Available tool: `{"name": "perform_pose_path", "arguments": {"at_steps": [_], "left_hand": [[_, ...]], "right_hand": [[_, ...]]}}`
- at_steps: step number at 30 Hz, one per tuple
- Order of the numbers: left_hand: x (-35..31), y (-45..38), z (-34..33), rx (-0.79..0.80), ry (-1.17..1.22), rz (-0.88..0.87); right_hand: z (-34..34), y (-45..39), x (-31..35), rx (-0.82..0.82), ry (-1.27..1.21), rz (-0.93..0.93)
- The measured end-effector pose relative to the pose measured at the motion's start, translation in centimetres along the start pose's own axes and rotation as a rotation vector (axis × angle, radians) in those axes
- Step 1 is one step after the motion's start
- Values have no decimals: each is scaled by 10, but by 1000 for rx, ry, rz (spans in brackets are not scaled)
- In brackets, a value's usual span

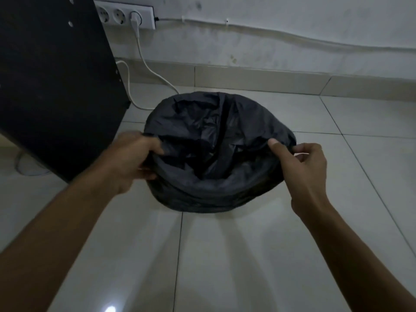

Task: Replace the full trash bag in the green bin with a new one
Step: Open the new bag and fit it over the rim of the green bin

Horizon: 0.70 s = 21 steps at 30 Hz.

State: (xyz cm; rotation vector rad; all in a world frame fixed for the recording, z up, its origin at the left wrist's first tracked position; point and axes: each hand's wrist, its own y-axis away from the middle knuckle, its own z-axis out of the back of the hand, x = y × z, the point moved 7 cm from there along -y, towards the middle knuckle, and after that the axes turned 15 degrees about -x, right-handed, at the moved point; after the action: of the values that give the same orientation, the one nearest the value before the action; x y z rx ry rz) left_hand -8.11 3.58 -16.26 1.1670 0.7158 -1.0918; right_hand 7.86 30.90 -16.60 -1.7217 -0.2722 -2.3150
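Observation:
A black trash bag (216,140) is draped over a round bin on the tiled floor, and its folded-over edge hides the bin's wall and colour. The bag's inside sags dark and crumpled. My left hand (132,158) grips the bag's edge at the left side of the rim, fingers curled round the plastic. My right hand (306,167) pinches the edge at the right side, thumb on top of the plastic. Both arms reach in from the bottom of the view.
A dark wooden furniture panel (56,82) stands close to the left of the bin. Behind it a white socket strip (126,15) sits on the wall (292,41) with a white cable (144,64) trailing to the floor. Pale floor tiles (225,255) spread in front.

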Motion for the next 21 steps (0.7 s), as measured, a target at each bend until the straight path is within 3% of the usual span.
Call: {"name": "perform_pose_path", "arguments": {"at_steps": [3,7,9,12,17,21], "left_hand": [[-14,-22,12,-77,-64,-82],[-19,-39,13,-117,-66,-154],[-18,-33,18,-262,-85,-205],[-7,9,25,-559,-49,-299],[48,44,-24,-287,383,170],[38,35,-12,-333,393,67]], "right_hand": [[-1,2,5,26,57,45],[-20,9,10,227,14,-43],[-27,15,8,270,-120,-84],[-25,23,0,205,-242,-52],[-27,34,-11,90,-292,58],[-21,29,-34,35,-287,30]]}}
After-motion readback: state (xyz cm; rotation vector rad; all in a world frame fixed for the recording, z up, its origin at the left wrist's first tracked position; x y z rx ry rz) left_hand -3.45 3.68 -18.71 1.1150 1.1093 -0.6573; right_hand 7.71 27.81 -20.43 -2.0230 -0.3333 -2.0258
